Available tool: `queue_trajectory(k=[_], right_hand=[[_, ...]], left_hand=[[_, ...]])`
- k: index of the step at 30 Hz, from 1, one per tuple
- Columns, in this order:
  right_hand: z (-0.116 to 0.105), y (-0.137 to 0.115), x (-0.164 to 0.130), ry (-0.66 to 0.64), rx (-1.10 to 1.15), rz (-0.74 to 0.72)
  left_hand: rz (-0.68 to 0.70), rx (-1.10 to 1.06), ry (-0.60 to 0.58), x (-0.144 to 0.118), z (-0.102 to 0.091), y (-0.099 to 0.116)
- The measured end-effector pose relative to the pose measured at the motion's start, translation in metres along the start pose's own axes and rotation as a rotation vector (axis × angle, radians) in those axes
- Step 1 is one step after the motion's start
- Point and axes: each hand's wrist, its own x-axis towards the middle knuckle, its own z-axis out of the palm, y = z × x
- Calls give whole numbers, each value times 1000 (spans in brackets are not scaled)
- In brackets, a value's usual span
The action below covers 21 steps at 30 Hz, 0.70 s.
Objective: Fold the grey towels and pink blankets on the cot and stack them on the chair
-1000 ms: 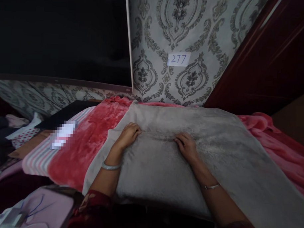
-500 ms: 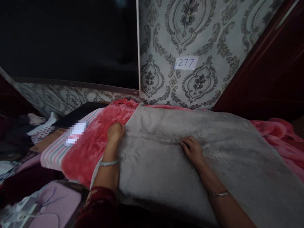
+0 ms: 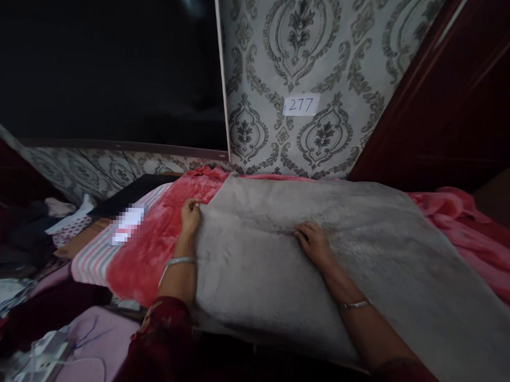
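Patterned wallpaper [image 3: 299, 64] stood behind the grey blanket [image 3: 256, 274], which lay spread over a red blanket [image 3: 130, 270]. The left hand [image 3: 190, 215] pinched the grey one's left edge; the right hand [image 3: 315, 246] lay curled near its middle, its grip unclear.

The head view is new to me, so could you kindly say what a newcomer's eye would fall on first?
Most striking is the grey blanket across the middle, its left edge pinched by the left hand, while the right hand touches it near the centre. A big dark screen fills the upper left, and a paper marked 277 is on the patterned wall above the blanket.
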Motion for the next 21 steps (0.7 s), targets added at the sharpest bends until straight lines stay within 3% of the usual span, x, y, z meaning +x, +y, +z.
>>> queue_trajectory(k=[9,11,13,17,19,21], right_hand=[[3,-1,1,-12,-15,7],[3,-1,2,-15,-14,11],[3,-1,3,-19,-11,15],[0,-3,6,-58,-25,31],[-2,-7,9,-78,-38,50],[-4,-12,12,-97,-60,75]], left_hand=[[54,226,23,-5,-5,16],[160,325,12,-13,-5,30],[377,429,-148,-29,5,49],[782,508,-681,-78,56,89],[900,532,-817,-103,86,102],[956,561,-863,-121,111,107]])
